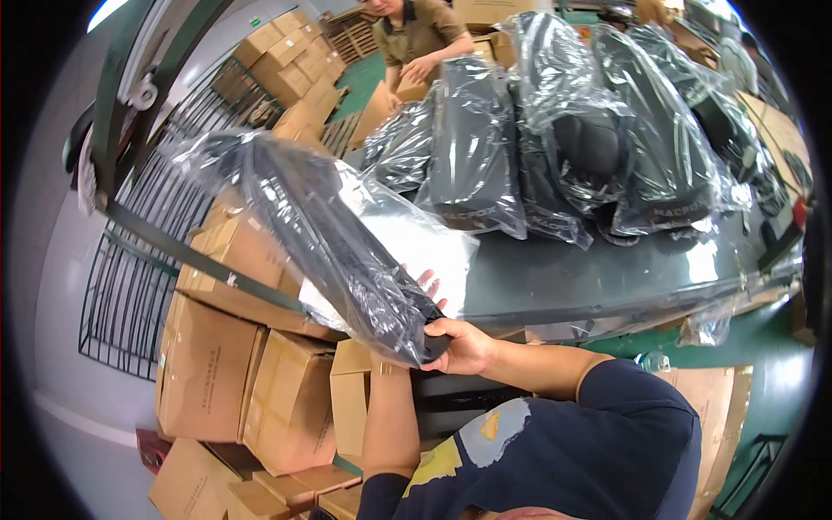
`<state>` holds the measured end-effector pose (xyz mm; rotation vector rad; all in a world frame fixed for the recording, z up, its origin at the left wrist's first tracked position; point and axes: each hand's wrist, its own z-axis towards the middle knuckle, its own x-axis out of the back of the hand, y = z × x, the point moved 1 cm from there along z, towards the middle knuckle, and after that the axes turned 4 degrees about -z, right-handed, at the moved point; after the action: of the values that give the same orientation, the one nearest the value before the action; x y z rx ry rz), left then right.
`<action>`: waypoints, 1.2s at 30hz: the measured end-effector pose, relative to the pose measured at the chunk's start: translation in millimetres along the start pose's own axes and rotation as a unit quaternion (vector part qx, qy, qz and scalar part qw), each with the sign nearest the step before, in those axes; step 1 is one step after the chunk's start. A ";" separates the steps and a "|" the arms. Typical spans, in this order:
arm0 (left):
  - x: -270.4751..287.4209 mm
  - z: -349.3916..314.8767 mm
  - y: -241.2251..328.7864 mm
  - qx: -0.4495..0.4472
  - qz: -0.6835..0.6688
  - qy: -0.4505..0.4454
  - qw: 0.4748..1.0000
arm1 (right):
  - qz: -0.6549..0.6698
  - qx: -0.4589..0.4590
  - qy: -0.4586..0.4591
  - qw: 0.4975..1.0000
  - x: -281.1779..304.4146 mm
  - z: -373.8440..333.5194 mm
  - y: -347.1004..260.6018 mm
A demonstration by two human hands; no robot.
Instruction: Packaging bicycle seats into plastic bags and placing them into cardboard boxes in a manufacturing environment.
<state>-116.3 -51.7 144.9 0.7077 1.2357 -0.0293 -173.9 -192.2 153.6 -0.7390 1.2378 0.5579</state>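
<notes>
A long black padded cushion, shaped like a bike seat, lies slantwise in a clear plastic bag (325,238) in front of me. My right hand (465,348) grips its near end, thumb on top and fingers curled beneath. My left hand (431,286) holds it from below; only its fingertips show past the right edge, and the bag hides the palm. The far end of the bag reaches up toward a metal frame post. White sheet material (433,251) lies on the table behind it.
More bagged black cushions (472,147) lie side by side on the dark table (555,290). Cardboard boxes (208,368) are piled at the left below a metal rail (199,256). Across the table stands another person (420,43). A bottle (652,361) is at my right.
</notes>
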 end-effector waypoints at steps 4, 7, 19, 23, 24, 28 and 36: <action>-21.9 24.7 25.6 -0.045 -0.088 -0.044 0.994 | 0.036 -0.010 0.015 0.999 17.7 46.8 -3.7; 11.7 52.0 54.0 -0.060 -0.011 0.101 0.993 | 0.089 -0.019 0.028 0.995 34.8 82.0 -23.8; 8.0 161.7 66.8 -0.091 -0.050 0.114 0.988 | 0.104 0.008 -0.021 0.994 42.3 132.9 -108.0; 20.5 165.5 92.1 -0.112 -0.021 0.122 0.986 | 0.127 0.016 -0.031 0.991 34.1 151.0 -110.4; 21.0 157.7 111.2 -0.013 0.002 -0.018 1.000 | 0.114 0.034 -0.056 0.991 28.0 160.5 -113.5; -7.2 129.5 85.8 -0.061 0.151 0.196 0.967 | -0.140 0.172 0.050 0.974 1.0 155.1 -150.2; 134.5 -183.5 -63.8 0.002 0.081 0.473 0.877 | -0.432 -0.173 0.239 0.852 97.2 16.3 -6.1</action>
<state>-249.0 37.7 -29.0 0.8584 2.1010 0.5125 -135.0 -185.0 63.1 -1.6973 1.0986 -0.1857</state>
